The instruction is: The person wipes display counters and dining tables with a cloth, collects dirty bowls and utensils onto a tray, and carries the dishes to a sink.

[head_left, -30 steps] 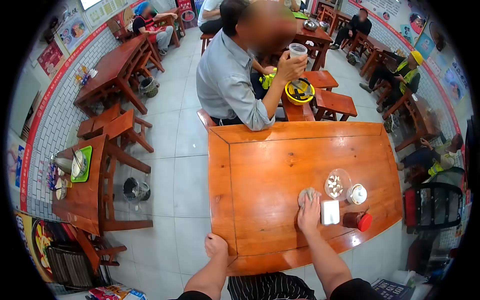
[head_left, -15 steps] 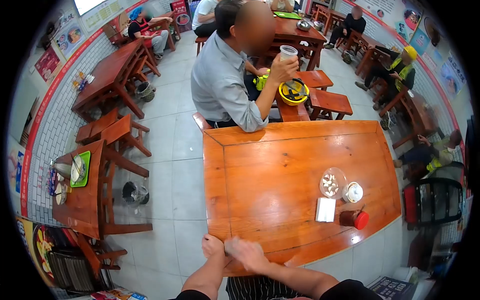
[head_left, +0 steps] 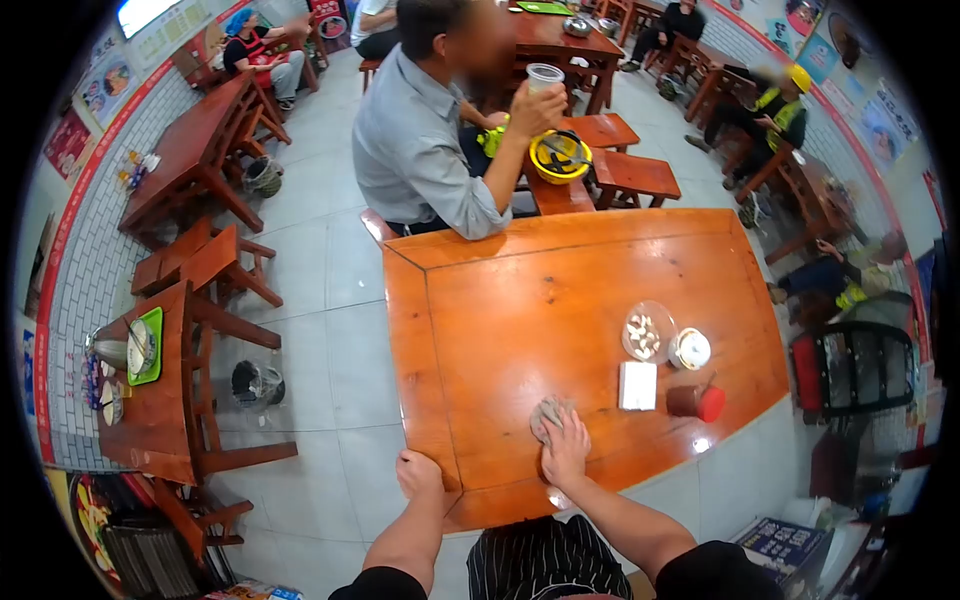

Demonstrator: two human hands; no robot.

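A grey cloth (head_left: 549, 417) lies bunched on the wooden table (head_left: 500, 330), pressed under the fingers of my right hand (head_left: 567, 449). My left hand (head_left: 419, 474) is closed around the table's near left edge. To the right of the cloth stands a white square box (head_left: 637, 386). Behind it is a clear dish (head_left: 649, 332) with several pale pieces that look like garlic cloves. A white lidded pot (head_left: 689, 349) and a dark jar with a red lid (head_left: 696, 402) stand beside these.
A person in a grey shirt (head_left: 420, 150) sits at the table's far left corner, elbow on its edge, holding a clear cup (head_left: 545, 78). A yellow helmet (head_left: 560, 157) rests on the bench behind. A side table (head_left: 160, 430) stands at left.
My right hand and the cloth have swept from beside the box to the near left corner, then back to the table's middle. My left hand has stayed at the edge.
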